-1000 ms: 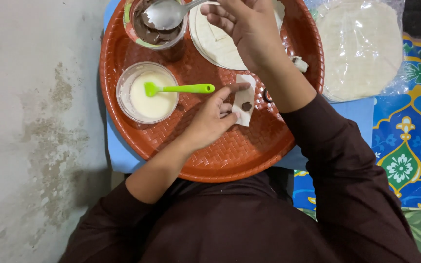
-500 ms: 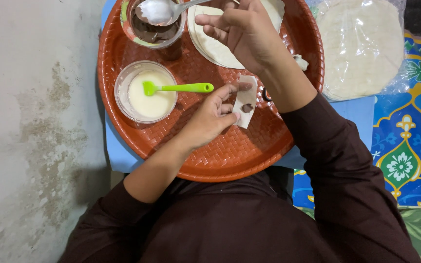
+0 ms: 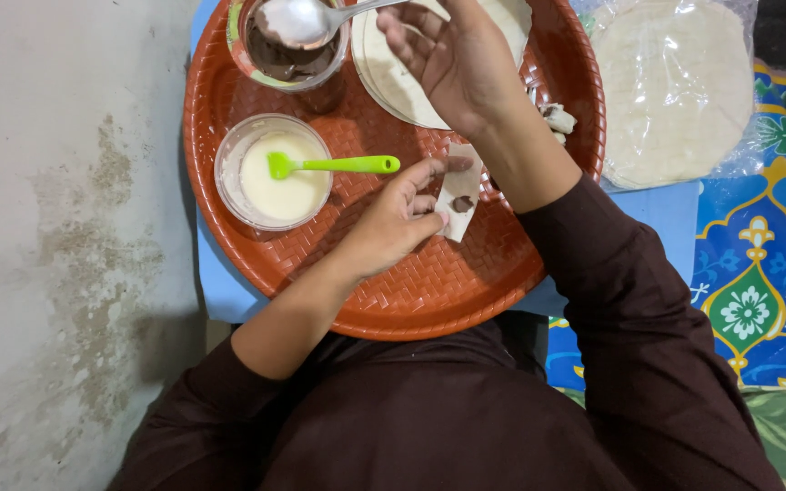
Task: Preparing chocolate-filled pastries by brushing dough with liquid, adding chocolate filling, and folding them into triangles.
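Far left, bare grey wall [image 3: 56, 227]. On the woven brown tray [image 3: 256, 273]: bowl [image 3: 229, 186] of pale paste with green brush [image 3: 329, 165] resting in it. Above, jar [image 3: 288, 59] of dark filling, spoon [image 3: 307, 20] over it. Left hand [image 3: 393, 223], fingers half curled, pinching a folded pastry strip [image 3: 461, 191] with a dark dab, low on the tray. Right hand [image 3: 457, 59] loosely closed on the spoon handle, over stacked pastry sheets [image 3: 393, 86]. Farther right, bagged wrappers [image 3: 675, 91] on patterned cloth [image 3: 757, 273].
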